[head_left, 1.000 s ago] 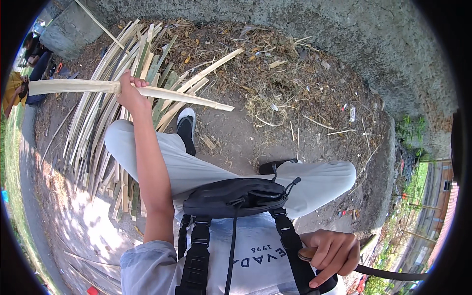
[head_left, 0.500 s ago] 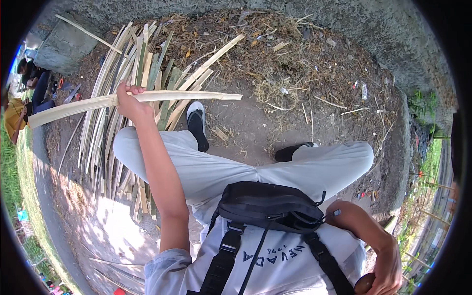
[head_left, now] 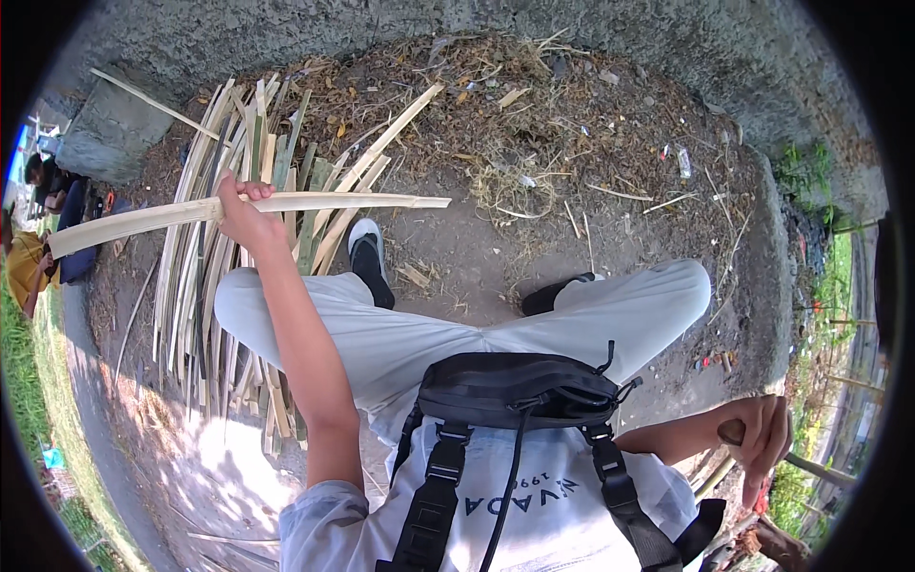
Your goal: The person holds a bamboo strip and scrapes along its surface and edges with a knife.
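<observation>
My left hand [head_left: 250,214] is closed around a long pale bamboo strip [head_left: 334,201], gripping it near its node. The strip lies level in the air across the bamboo pile, one end far left and the other above my left foot. Out at the right, my right hand [head_left: 762,434] is closed around a tool with a rounded brown wooden handle [head_left: 732,432]. Only the handle's butt shows plainly; I cannot make out the tool's working end. Below my left hand lies a pile of split bamboo strips [head_left: 191,276], some pale, some green.
A grey concrete wall [head_left: 381,43] runs along the far side, with a block [head_left: 119,133] at the left. Dry leaves and shavings [head_left: 534,143] litter the ground. A person in yellow [head_left: 24,272] sits far left. A black chest bag [head_left: 515,389] hangs before me.
My right hand has risen and swung outward with the brown-handled tool. My left hand still holds the bamboo strip, nearly unmoved. The whole view has shifted slightly.
</observation>
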The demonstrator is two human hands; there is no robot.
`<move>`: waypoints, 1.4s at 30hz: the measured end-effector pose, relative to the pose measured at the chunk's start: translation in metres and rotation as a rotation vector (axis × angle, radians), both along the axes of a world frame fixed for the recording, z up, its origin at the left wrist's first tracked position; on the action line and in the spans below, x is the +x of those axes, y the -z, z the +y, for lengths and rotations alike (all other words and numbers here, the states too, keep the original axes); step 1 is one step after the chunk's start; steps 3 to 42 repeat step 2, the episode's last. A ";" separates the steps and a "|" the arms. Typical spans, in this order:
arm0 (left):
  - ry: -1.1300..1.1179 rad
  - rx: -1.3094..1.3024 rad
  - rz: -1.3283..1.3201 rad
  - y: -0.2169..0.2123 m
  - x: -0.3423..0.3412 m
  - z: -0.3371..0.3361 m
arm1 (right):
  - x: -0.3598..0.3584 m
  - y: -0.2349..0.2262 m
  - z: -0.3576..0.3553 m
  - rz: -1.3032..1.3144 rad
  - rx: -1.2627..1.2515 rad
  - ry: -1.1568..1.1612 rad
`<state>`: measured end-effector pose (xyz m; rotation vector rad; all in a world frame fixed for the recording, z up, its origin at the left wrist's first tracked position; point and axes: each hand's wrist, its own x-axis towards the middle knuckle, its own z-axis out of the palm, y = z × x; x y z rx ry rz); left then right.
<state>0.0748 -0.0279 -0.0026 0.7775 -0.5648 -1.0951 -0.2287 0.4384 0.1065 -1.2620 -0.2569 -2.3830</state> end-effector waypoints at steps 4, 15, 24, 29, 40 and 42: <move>0.122 -0.071 -0.014 -0.009 -0.013 0.005 | -0.038 0.029 0.021 -0.106 0.193 0.022; 0.122 -0.071 -0.014 -0.009 -0.013 0.005 | -0.038 0.029 0.021 -0.106 0.193 0.022; 0.122 -0.071 -0.014 -0.009 -0.013 0.005 | -0.038 0.029 0.021 -0.106 0.193 0.022; 0.122 -0.071 -0.014 -0.009 -0.013 0.005 | -0.038 0.029 0.021 -0.106 0.193 0.022; 0.122 -0.071 -0.014 -0.009 -0.013 0.005 | -0.038 0.029 0.021 -0.106 0.193 0.022; 0.122 -0.071 -0.014 -0.009 -0.013 0.005 | -0.038 0.029 0.021 -0.106 0.193 0.022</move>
